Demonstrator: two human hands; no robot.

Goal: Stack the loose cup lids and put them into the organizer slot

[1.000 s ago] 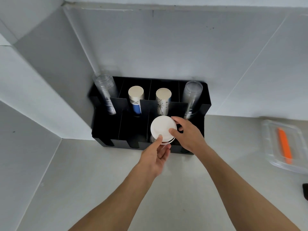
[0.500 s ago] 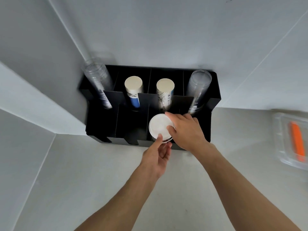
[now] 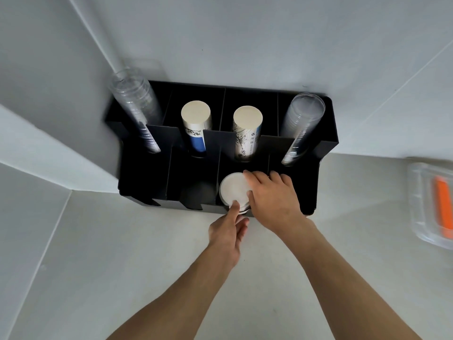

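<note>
A stack of white cup lids (image 3: 232, 190) sits in the third front slot of the black organizer (image 3: 144, 190), its top lid facing up at me. My right hand (image 3: 272, 200) grips the stack from the right, fingers over its far edge. From the near side my left hand (image 3: 229, 233) reaches up, its thumb pressing on the stack's front rim while the other fingers are under it at the organizer's front lip. The lower lids are mostly hidden by both hands.
The organizer's back slots hold two clear cup stacks (image 3: 133, 106) (image 3: 302, 126) and two paper cup stacks (image 3: 195, 123) (image 3: 246, 131). The two front slots on the left look dark. A clear container (image 3: 421, 204) with an orange item (image 3: 442, 204) lies at the right on the white counter.
The lid stack has gone lower into the front slot with both hands following it. The view has moved closer to the organizer.
</note>
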